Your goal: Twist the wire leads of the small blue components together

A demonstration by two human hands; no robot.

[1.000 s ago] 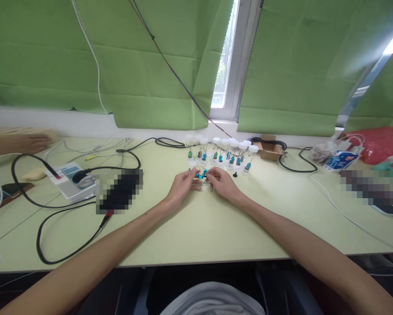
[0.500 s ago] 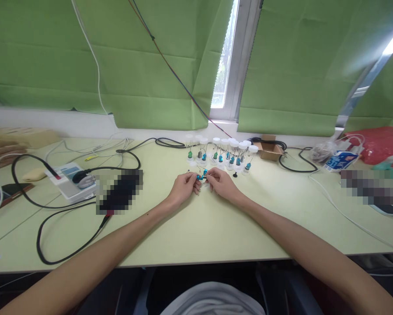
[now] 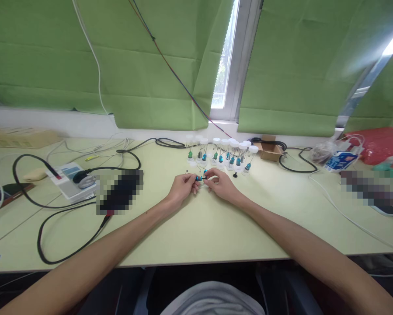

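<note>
Over the middle of the table my left hand (image 3: 182, 188) is closed, pinching a small blue part (image 3: 199, 178) between thumb and fingertips. A short dark piece sticks out of this part to the right. My right hand (image 3: 221, 184) is closed too, its fingertips at the dark end; the fingers partly hide what they grip. Just behind the hands lies another small blue piece (image 3: 205, 171). A small black knob-like part (image 3: 235, 175) stands on the table to the right of my right hand. Several clear vials with white caps (image 3: 253, 149) hold green, blue or dark parts.
A cardboard box (image 3: 270, 149) stands behind the vials, with black cable around it. To the left lie a white power strip (image 3: 68, 181), cables and a pixelated dark object (image 3: 120, 191). A blue-and-white packet (image 3: 342, 161) and a red bag (image 3: 381, 143) sit at right.
The blue part between my hands has turned slightly, and my right fingertips have shifted a little. Another person's hand at the far left has gone out of view.
</note>
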